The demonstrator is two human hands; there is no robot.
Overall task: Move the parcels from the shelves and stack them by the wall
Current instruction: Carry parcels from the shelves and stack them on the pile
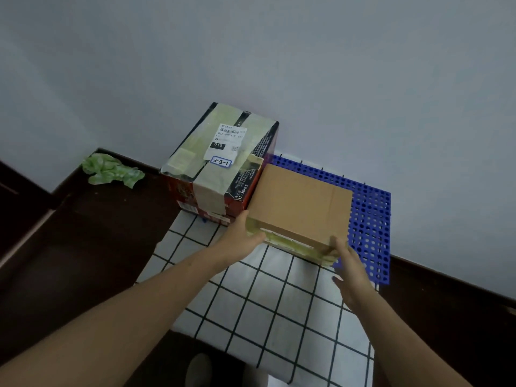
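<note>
Left grip (240,238), right grip (349,265) hold 1 brown parcel (301,202) beside 1 taped parcel (220,166).

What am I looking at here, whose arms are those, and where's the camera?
There is no machine. A person wears a camera on the head, and it looks down at their own arms. The left hand and right hand hold a brown box by its near corners. The box is on or just above a blue mat by the wall, beside a taller taped box. A checked cloth lies in front, and a crumpled green bag lies to the left.
</note>
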